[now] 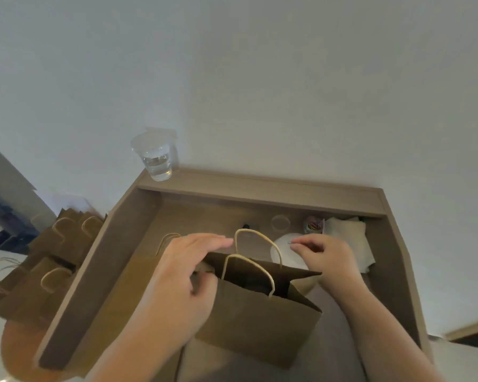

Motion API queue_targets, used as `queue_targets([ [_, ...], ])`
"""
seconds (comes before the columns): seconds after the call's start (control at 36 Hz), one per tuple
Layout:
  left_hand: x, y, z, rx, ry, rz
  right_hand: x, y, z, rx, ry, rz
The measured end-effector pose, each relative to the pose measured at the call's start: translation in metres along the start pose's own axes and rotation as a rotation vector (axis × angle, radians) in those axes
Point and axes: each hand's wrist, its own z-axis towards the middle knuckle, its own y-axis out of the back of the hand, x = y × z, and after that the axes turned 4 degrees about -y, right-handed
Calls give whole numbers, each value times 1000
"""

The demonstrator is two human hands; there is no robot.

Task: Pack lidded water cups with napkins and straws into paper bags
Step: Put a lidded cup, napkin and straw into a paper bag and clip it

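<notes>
Right in front of me on the counter, the brown paper bag is standing up with its mouth open. The mouth is running from left to right, between my two hands. Its two rope handles are sticking up in loops. Something dark and round is sitting deep inside, but it is too dim to tell what.

My left hand is holding the bag's left edge. The thumb is tucking against the paper and the fingers are reaching flat over the top. My right hand is hanging just past the bag's right corner. Its fingers are pinching together on a tiny thing, too small for me to name.

I think I am getting ready to fill or close this bag. The soft, crumpled white napkins are lying just behind my right hand, so that hand is nearer to them. The clear water cup with its lid is standing up straight on the back ledge, far off to the left, nearer my left hand.

More flat brown bags are lying stacked beside the counter on the left. I am not seeing any straws.
</notes>
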Motion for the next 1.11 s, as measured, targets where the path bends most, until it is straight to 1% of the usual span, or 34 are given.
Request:
queue_targets([
  [0.08,-7,5,5,-71,-67,-20,41,37,-30,-59,102,47],
  [0.19,-20,17,13,-224,-257,-78,95,76,-75,-180,258,113],
  [0.25,-25,23,16,-240,-354,-145,116,80,-98,-171,314,167],
  [0.28,-27,27,18,-210,-402,-186,125,77,-109,-146,324,194],
  [0.36,-30,36,24,-50,-534,-250,146,60,-131,-47,270,331],
  [0.42,-31,39,28,14,-569,-286,157,49,-138,14,207,446],
  [0.47,-30,42,31,33,-576,-321,166,40,-142,46,156,532],
  [0.56,-25,50,34,24,-608,-324,177,31,-147,30,83,603],
  [0.69,-12,61,34,49,-688,-313,188,16,-156,48,15,587],
  [0.75,-9,63,35,54,-712,-332,190,11,-159,22,3,562],
  [0.86,-1,63,34,42,-695,-357,194,1,-167,-85,33,522],
  [0.94,1,62,30,47,-628,-395,195,-8,-171,-156,62,421],
  [1.03,-2,61,24,82,-515,-445,193,-14,-175,-202,78,335],
  [1.11,-2,63,19,216,-343,-585,192,-19,-180,-263,119,259],
])
